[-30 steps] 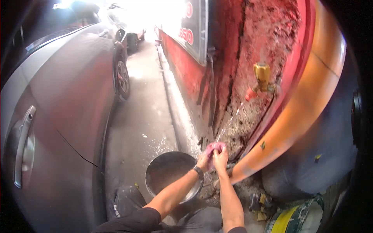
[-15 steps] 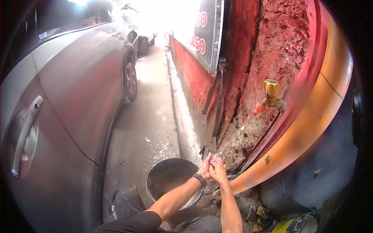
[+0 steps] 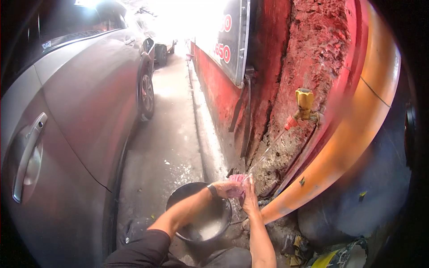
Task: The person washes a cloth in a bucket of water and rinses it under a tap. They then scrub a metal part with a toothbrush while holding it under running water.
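Observation:
Both of my hands are together beneath a thin stream of water [image 3: 268, 152]. Between them is a small pink, ridged piece [image 3: 238, 178] that looks like wet cloth; its exact kind is unclear. My left hand [image 3: 227, 189], a dark band on its wrist, is closed on the piece from the left. Pressed to its other side is my right hand [image 3: 250, 196], fingers pointing up and partly blurred. The water comes from a brass tap [image 3: 304, 100] with a red nozzle [image 3: 291, 122] on the wall. Just below and left of my hands stands a black bucket [image 3: 173, 196] with cloudy liquid inside.
A grey car [image 3: 85, 107] lines the left side. To the right are a rough red wall [image 3: 313, 44], a curved orange pipe-like piece [image 3: 330, 165] and a dark blue rounded surface [image 3: 357, 192]. Litter and a yellow-marked container [image 3: 328, 260] lie at the lower right.
My left hand has turned over and its forearm now lies more level across the bucket. The pink piece shows more. My right hand has straightened upward beside it. The view has shifted slightly.

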Demonstrator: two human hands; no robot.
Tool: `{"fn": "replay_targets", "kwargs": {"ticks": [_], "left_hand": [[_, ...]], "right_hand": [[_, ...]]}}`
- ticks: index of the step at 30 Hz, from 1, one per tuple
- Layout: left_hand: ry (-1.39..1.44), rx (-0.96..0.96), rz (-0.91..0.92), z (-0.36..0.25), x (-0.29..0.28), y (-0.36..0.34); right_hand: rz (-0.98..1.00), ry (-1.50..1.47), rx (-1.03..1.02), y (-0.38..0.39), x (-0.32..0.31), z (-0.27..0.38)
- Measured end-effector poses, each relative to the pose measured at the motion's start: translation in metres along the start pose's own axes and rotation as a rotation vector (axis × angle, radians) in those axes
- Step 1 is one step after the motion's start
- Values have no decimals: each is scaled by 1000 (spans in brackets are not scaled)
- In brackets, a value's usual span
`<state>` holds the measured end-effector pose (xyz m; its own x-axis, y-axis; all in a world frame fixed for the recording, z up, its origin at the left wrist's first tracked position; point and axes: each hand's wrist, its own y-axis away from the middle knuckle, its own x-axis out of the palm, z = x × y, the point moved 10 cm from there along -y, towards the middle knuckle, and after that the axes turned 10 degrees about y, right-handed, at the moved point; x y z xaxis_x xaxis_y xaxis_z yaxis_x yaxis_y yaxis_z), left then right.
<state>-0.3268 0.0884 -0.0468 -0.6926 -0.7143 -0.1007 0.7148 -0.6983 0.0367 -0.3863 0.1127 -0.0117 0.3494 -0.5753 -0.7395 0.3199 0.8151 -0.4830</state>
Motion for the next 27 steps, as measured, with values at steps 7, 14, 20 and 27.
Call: {"fn": "replay_targets", "kwargs": {"ticks": [7,14,20,27], "left_hand": [[2117,-481,-12,20,29,-3],[1764,-1213,635,-13,53,46],[1788,-1150,544,7,49,39],[2390,-1515,315,0,46,91]], "right_hand": [[347,299,134,-14,20,5],[263,171,363,11,68,-29],[525,-342,525,16,111,-44],[166,-525,613,33,81,-71]]}}
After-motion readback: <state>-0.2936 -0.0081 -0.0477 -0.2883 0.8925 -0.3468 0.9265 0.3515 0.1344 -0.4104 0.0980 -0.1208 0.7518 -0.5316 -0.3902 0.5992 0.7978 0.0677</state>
